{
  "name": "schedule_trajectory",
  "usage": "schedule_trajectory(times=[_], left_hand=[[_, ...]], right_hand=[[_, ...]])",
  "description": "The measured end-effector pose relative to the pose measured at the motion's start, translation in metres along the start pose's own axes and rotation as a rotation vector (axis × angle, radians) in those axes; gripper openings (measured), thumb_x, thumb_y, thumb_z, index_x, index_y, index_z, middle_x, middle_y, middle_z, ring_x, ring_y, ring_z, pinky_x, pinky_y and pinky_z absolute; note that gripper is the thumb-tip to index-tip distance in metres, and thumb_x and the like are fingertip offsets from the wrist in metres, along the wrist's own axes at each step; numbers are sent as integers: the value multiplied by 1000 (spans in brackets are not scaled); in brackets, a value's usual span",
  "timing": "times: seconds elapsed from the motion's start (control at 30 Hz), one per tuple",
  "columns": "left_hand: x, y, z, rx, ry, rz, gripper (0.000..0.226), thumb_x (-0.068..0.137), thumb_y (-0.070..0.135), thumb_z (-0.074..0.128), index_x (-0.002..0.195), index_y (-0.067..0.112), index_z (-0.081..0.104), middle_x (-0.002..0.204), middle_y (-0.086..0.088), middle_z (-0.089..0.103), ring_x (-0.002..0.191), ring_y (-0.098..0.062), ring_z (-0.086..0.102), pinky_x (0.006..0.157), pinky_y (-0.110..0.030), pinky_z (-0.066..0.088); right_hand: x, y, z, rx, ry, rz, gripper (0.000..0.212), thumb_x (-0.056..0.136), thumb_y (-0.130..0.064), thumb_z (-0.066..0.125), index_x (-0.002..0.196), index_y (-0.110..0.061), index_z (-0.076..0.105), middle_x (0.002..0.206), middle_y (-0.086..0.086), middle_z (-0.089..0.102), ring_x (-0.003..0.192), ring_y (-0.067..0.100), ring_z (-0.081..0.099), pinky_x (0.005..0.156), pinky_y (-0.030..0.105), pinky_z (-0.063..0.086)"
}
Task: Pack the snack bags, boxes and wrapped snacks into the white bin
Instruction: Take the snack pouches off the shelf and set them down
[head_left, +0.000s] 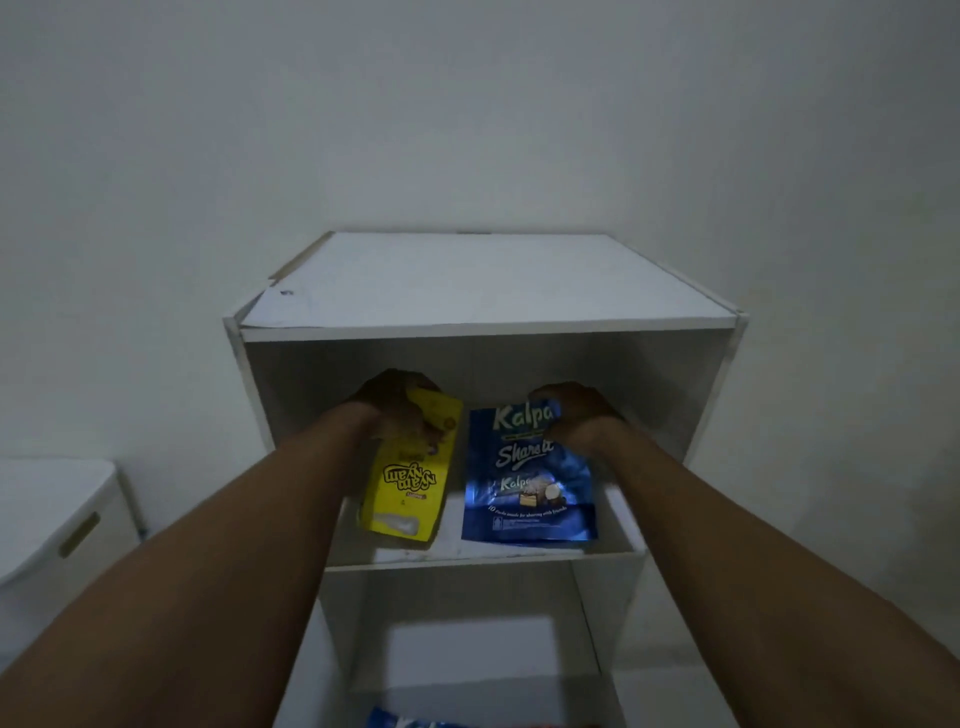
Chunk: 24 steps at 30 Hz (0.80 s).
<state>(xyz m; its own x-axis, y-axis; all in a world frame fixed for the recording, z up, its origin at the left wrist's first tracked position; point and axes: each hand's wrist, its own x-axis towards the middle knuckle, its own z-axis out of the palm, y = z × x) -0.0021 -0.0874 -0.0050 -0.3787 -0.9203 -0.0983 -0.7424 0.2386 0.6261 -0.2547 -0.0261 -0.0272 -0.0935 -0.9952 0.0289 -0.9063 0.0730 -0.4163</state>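
Two hands inside white shelf unit: left hand grips yellow snack pouch; right hand pinches glossy blue snack bag.

The left hand covers the upper left of the yellow bag, its fingertips lost in the shadow of the shelf. The right hand hides the top right corner of the blue bag — the brand name's last letters with it — and the small print is unreadable. A blue packet at the bottom edge and the white bin at the left are cut off.
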Motion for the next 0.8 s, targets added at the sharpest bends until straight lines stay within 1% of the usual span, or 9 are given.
schedule_trajectory(times=[0.07, 0.1, 0.2, 0.27, 0.37, 0.47, 0.53, 0.67, 0.8], left_hand=[[-12, 6, -9, -11, 31, 28, 68, 58, 23, 93, 120, 28, 64, 113, 2, 68, 95, -13, 63, 86, -26, 53], [-18, 8, -11, -31, 32, 51, 68, 59, 19, 92, 121, 25, 65, 112, 1, 68, 90, -11, 65, 82, -24, 54], [-41, 13, -14, -88, -13, 109, 46, 76, 5, 80, 119, 9, 65, 100, -4, 62, 72, -8, 63, 54, -9, 49], [-60, 13, -14, -103, -14, 151, 37, 81, 12, 77, 115, 13, 64, 103, -2, 60, 87, -16, 59, 68, -17, 50], [-86, 10, -13, -192, -47, 239, 63, 60, 23, 89, 119, 22, 65, 112, -5, 69, 96, -21, 66, 89, -34, 54], [-119, 13, -8, -218, -122, 315, 57, 71, 8, 83, 124, 18, 63, 106, -5, 67, 91, -19, 62, 81, -27, 48], [-142, 19, -2, -225, -134, 365, 57, 70, 10, 84, 123, 21, 65, 106, -4, 68, 91, -18, 63, 79, -25, 46], [-180, 39, 18, -265, -222, 422, 68, 59, 21, 85, 124, 28, 65, 110, -4, 71, 99, -23, 68, 91, -38, 55], [-225, 69, 51, -301, -341, 520, 59, 72, 9, 81, 126, 26, 63, 112, -5, 70, 102, -25, 67, 95, -42, 54]], right_hand=[[-19, -9, -9, 5, 58, 2, 58, 84, -1, 66, 137, -22, 55, 140, 7, 55, 120, 24, 58, 94, 23, 47], [-31, -14, -12, 10, 86, 9, 58, 85, -1, 65, 138, -21, 54, 138, 8, 56, 117, 24, 59, 91, 23, 49], [-70, -31, -18, 41, 166, 55, 57, 86, -1, 66, 139, -20, 53, 130, 10, 62, 110, 26, 62, 84, 25, 51], [-103, -44, -18, 39, 226, 89, 57, 87, -2, 65, 139, -20, 52, 126, 11, 64, 109, 27, 63, 85, 30, 53], [-160, -64, -15, 75, 310, 165, 57, 87, -1, 63, 140, -19, 51, 129, 11, 63, 114, 28, 61, 90, 35, 53], [-221, -81, -11, 90, 396, 261, 57, 88, 1, 61, 141, -18, 51, 132, 12, 61, 115, 28, 60, 91, 33, 53], [-260, -89, -10, 104, 449, 318, 55, 88, 0, 61, 140, -18, 52, 129, 11, 63, 112, 26, 62, 89, 34, 55], [-336, -98, -9, 99, 523, 446, 54, 88, -2, 62, 139, -20, 53, 130, 9, 62, 111, 25, 62, 88, 34, 56], [-407, -94, -7, 89, 580, 589, 55, 88, -2, 62, 138, -22, 53, 130, 8, 62, 110, 25, 61, 89, 39, 57]])
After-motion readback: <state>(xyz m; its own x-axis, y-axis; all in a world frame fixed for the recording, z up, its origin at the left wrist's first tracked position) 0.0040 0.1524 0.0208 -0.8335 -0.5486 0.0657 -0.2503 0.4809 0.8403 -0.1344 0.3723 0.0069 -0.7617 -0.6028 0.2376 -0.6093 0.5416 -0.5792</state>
